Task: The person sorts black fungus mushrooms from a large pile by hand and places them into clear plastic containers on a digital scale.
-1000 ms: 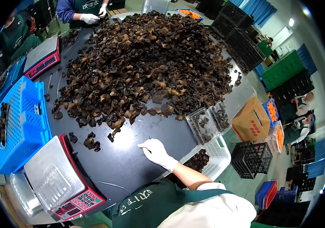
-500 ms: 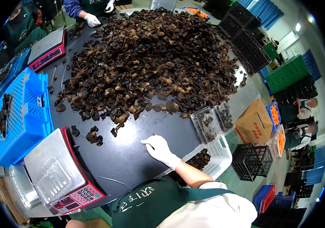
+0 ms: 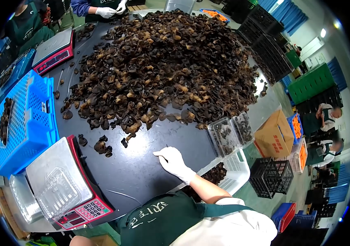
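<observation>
My right hand (image 3: 174, 163), in a white glove, rests on the dark table top (image 3: 142, 176). Its fingers are curled and pressed together, with one digit pointing left; nothing shows in its grip. Beyond it spreads a big heap of black wood ear mushrooms (image 3: 162, 69). A few loose pieces (image 3: 102, 146) lie to the hand's left. Right of the hand, an open clear plastic box (image 3: 225, 137) holds some mushrooms, above a white basket (image 3: 237, 170) with more of them. My left hand is out of view; only a bit of bare skin shows at the bottom edge.
A red-edged scale (image 3: 60, 176) at left carries a clear tray (image 3: 58, 192). Behind it stand a blue crate (image 3: 23, 123) and a second scale (image 3: 54, 49). Across the table are a co-worker's gloved hands (image 3: 111, 11). A cardboard box (image 3: 274, 133) and black crate (image 3: 271, 176) stand at right.
The co-worker's gloved hands across the table have come together, one lifting off the table near the heap. My right hand stays in place; the view has shifted slightly.
</observation>
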`<state>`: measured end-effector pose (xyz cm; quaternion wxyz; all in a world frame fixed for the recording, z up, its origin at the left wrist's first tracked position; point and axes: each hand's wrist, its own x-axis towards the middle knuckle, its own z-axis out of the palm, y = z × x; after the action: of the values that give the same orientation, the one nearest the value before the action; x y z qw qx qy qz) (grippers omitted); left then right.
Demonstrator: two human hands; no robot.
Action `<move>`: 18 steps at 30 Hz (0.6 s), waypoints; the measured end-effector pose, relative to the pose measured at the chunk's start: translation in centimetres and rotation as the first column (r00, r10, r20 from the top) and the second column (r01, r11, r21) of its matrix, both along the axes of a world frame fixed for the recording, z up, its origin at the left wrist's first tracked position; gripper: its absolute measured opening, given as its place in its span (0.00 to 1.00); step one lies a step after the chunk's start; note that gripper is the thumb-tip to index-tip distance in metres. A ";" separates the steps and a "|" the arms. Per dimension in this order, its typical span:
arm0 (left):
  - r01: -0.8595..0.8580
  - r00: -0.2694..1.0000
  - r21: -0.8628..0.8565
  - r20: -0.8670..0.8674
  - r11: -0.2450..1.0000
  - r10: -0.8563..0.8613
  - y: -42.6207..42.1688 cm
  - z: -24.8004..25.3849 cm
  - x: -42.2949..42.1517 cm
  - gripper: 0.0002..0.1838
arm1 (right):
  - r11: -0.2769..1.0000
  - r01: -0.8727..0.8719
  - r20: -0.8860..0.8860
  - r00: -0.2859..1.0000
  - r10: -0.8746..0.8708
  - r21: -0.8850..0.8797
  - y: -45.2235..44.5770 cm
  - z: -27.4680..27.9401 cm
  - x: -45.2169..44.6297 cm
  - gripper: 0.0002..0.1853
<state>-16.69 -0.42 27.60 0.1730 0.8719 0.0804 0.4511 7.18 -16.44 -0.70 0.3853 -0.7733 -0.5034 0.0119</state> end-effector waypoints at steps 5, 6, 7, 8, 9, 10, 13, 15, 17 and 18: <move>0.009 0.999 -0.021 0.038 1.000 -0.008 -0.1 0.4 0.1 0.23 | 1.000 -0.023 -0.005 1.000 0.023 0.000 -0.1 -0.1 0.0 0.11; 0.011 0.999 -0.030 0.052 1.000 -0.009 -0.2 0.5 0.1 0.24 | 1.000 -0.014 -0.001 1.000 0.014 -0.001 -0.1 -0.2 0.0 0.11; 0.010 0.998 -0.043 0.068 0.999 -0.007 -0.3 0.5 0.0 0.24 | 1.000 -0.006 0.003 1.000 0.006 0.001 0.0 -0.2 0.0 0.11; 0.011 0.996 -0.066 0.091 0.998 -0.005 -0.4 0.5 0.0 0.24 | 1.000 -0.015 -0.002 1.000 0.015 0.008 -0.1 -0.1 0.0 0.11; 0.001 0.991 -0.120 0.132 0.993 0.015 -0.5 0.3 -0.1 0.24 | 1.000 -0.008 -0.002 1.000 0.008 0.010 0.0 -0.1 0.0 0.10; -0.012 0.982 -0.203 0.183 0.979 0.050 -0.8 -0.1 -0.4 0.24 | 1.000 -0.003 -0.005 1.000 0.003 0.014 0.0 0.0 0.0 0.10; -0.023 0.910 -0.593 0.321 0.805 0.263 -1.8 -2.0 -0.9 0.25 | 1.000 -0.001 -0.064 0.998 0.000 -0.021 0.1 0.6 -0.1 0.09; 0.075 0.886 -0.867 0.285 0.493 0.366 -1.9 -4.6 -0.8 0.25 | 1.000 -0.007 -0.137 0.991 0.009 0.015 0.3 1.2 -0.8 0.08; 0.175 0.896 -0.982 0.190 0.074 0.402 -2.4 -8.5 -1.1 0.25 | 0.999 -0.043 -0.178 0.983 0.042 -0.006 0.5 2.0 -1.5 0.08; 0.215 0.959 -0.977 0.210 -0.007 0.191 -2.1 -12.1 -2.4 0.29 | 0.998 -0.066 -0.205 0.977 0.065 -0.002 0.8 2.3 -2.1 0.08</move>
<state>-19.08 -2.49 15.52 0.7535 0.4148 0.3432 0.3773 5.09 -15.69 1.64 0.4309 -0.7527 -0.4863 0.1062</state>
